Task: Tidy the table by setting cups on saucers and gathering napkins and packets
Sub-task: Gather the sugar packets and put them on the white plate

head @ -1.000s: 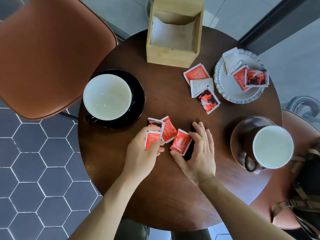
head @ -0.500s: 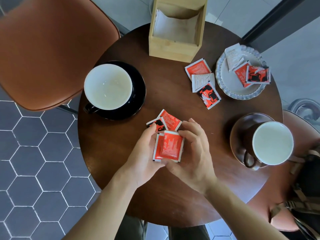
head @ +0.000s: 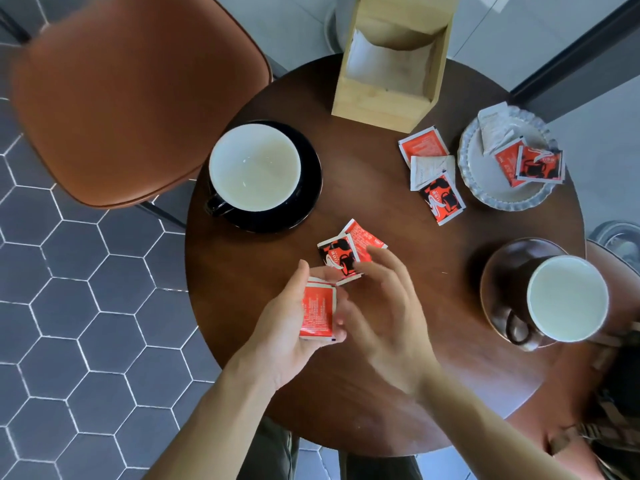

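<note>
My left hand (head: 284, 337) grips a small stack of red packets (head: 317, 311) above the round dark wooden table (head: 242, 271). My right hand (head: 384, 313), blurred, has its fingers spread over two more red packets (head: 341, 259) lying on the table just ahead; it holds nothing I can make out. Three packets (head: 433, 171) lie next to a white scalloped plate (head: 502, 200), which carries several packets (head: 538, 164). A black cup (head: 254, 168) stands on a black saucer (head: 310, 188). On a brown saucer (head: 502, 268) stands a brown cup (head: 568, 297).
A wooden napkin holder (head: 377, 105) with napkins stands at the table's far edge. An orange-brown chair (head: 138, 91) is at the far left and a bag (head: 620, 393) sits at the right. Hexagon floor tiles lie below.
My right hand let go of the packet stack, now held by my left hand alone and turned on edge. My right hand moved forward over the two packets on the table.
</note>
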